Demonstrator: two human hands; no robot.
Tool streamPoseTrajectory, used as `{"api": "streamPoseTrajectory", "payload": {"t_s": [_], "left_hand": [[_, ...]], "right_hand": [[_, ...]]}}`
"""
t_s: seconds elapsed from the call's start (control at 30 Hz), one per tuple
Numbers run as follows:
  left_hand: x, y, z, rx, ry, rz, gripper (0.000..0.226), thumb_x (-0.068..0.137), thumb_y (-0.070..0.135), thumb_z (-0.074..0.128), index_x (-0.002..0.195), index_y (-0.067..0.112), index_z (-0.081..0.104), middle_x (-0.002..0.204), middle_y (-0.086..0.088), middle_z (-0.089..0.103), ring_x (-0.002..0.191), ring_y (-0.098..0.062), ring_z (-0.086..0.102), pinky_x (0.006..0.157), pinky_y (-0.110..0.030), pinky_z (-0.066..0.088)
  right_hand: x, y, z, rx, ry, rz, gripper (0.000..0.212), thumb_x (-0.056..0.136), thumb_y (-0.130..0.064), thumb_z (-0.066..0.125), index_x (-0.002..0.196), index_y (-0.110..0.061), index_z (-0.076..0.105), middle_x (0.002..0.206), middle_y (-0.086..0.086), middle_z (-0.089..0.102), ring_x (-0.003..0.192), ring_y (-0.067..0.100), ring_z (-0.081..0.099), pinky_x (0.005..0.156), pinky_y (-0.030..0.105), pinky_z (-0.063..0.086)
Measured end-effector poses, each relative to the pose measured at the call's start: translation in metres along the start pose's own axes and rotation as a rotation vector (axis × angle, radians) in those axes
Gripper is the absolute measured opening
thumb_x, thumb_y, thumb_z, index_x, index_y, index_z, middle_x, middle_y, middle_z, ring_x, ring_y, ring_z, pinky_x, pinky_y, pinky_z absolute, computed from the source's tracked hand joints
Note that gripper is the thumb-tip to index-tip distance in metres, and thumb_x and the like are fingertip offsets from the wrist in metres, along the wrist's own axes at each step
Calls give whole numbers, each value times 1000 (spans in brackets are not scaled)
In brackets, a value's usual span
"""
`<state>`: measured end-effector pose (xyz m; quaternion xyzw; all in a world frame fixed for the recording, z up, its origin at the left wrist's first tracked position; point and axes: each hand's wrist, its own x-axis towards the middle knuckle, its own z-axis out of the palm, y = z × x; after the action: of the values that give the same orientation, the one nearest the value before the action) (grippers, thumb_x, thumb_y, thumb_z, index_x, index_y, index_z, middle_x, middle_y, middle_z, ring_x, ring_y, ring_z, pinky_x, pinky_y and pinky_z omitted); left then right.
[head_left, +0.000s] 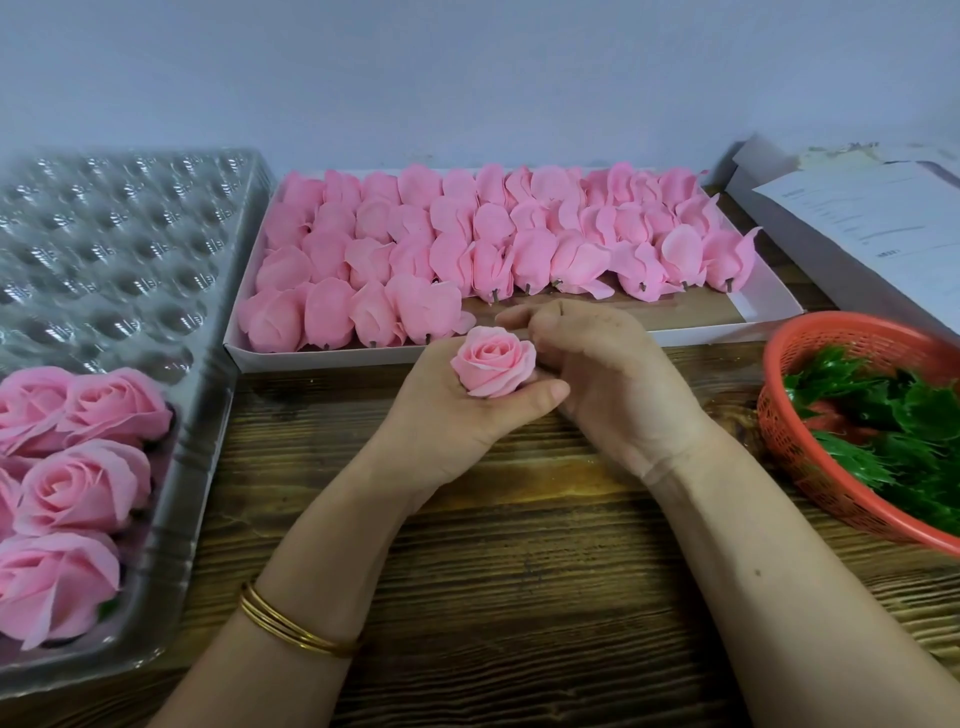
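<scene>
Presently: one pink rose (493, 361), gripped in the left hand (457, 415) above the table (519, 545), bloom facing up, stem axis near upright into the palm. Right hand (597, 374) curled against its side; whether it grasped anything could not be told. Tray (208, 426) held few finished roses (88, 457), most cups empty; the box (363, 356) was nearly full.

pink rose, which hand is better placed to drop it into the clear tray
Left, likely. The left hand holds the pink rose, and the clear tray lies on that side; the right hand sits beyond the rose, nearer the basket.
</scene>
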<state>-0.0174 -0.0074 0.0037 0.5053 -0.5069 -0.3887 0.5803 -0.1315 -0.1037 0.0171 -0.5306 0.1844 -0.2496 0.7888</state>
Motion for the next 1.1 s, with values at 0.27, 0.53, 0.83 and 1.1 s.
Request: {"api": "streamPoseTrajectory", "payload": {"t_s": [0.27,0.53,0.83,1.1], "left_hand": [[-1,2,0,75,25,61,40,86,6,72,71,43,67,65,24,63,66,7,60,65,-5,43],[0,0,-2,152,52,70,34,85,4,74,75,34,64,77,21,67,81,2,64,76,-11,47],[1,-3,-3,160,68,55,23,84,8,76,70,21,63,69,14,62,73,0,60,72,-14,46],[0,-4,-3,167,68,-25,22,84,8,76,76,26,66,75,14,67,78,-2,64,74,-17,48]], "right_hand": [[-2,0,4,-97,-9,29,44,82,-14,60,93,29,54,100,44,54,93,33,56,87,40,48],[0,0,4,-85,7,5,14,76,-7,61,69,4,66,82,5,71,87,13,67,83,25,54],[-1,-1,5,-45,-32,30,20,81,-2,58,65,-7,69,84,11,70,87,17,67,77,26,55],[1,0,7,4,122,8,3,73,-8,61,75,-8,64,81,5,69,81,18,66,75,30,54]]}}
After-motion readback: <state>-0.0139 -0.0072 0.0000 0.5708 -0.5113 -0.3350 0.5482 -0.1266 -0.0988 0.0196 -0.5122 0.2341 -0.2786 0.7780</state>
